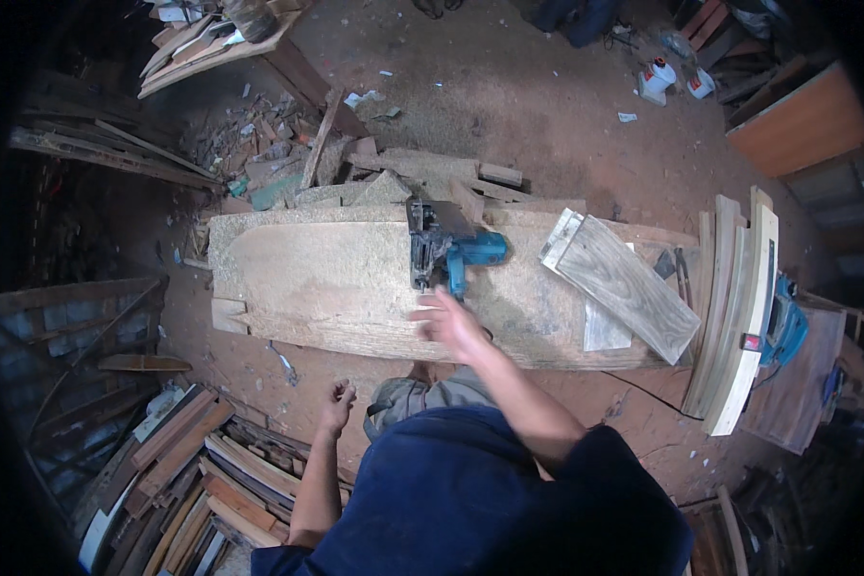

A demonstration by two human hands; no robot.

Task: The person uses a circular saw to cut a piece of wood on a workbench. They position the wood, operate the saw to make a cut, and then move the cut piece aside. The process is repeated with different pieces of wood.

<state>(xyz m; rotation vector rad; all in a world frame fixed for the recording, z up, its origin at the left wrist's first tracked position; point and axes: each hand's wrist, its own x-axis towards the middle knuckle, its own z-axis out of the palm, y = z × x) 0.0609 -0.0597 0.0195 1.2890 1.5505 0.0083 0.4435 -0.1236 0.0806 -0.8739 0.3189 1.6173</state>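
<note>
A teal circular saw (477, 250) with a dark base plate rests on a long, wooden workbench (317, 259). My right hand (444, 324) is over the bench's near side, just below the saw's handle, with its fingers spread and nothing in them. Whether a fingertip touches the saw, I cannot tell. Off the near edge of the bench, beside my leg, hangs my left hand (336, 409), its fingers loosely bent and no object visible in it. To the right of the saw, a grey-brown board (629, 283) lies slantwise over a paler board (605, 326).
Long planks (725, 298) stand at the bench's right end, beside another teal power tool (787, 322). A black cord (648, 392) runs below the bench's near edge. Stacked timber (192, 470) fills the lower left. Offcuts (422, 168) lie along the far edge; a white jug (656, 82) is beyond.
</note>
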